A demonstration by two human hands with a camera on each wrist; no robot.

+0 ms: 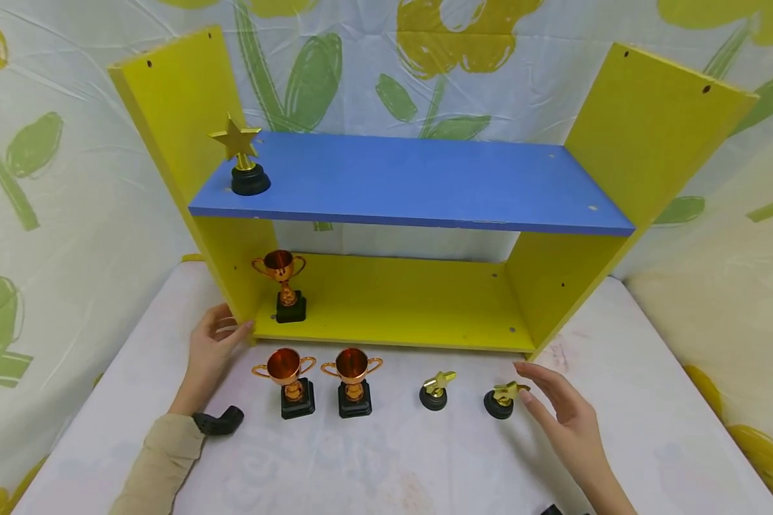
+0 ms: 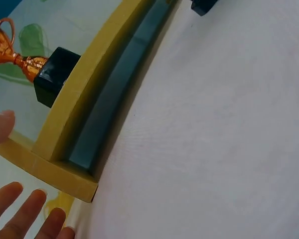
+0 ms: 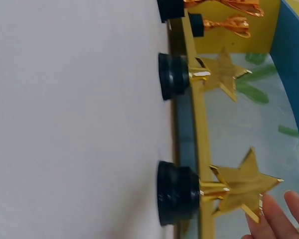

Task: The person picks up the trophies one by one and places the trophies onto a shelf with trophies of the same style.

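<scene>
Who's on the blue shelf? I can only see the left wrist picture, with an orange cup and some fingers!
Observer: A gold star trophy stands at the left end of the blue shelf.
Operator: Wow! What's happening way over on the right?
Observer: The right hand is right beside the rightmost star trophy; I can't tell if it's touching.
Operator: Ooh, any more shiny things?
Observer: Yes, two more orange cups stand side by side on the white table, in front of the yellow shelf unit.

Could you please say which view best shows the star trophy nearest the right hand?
The right wrist view: the star trophy appears largest and whole, close up. The head view shows it small, from above; the left wrist view misses it.
</scene>
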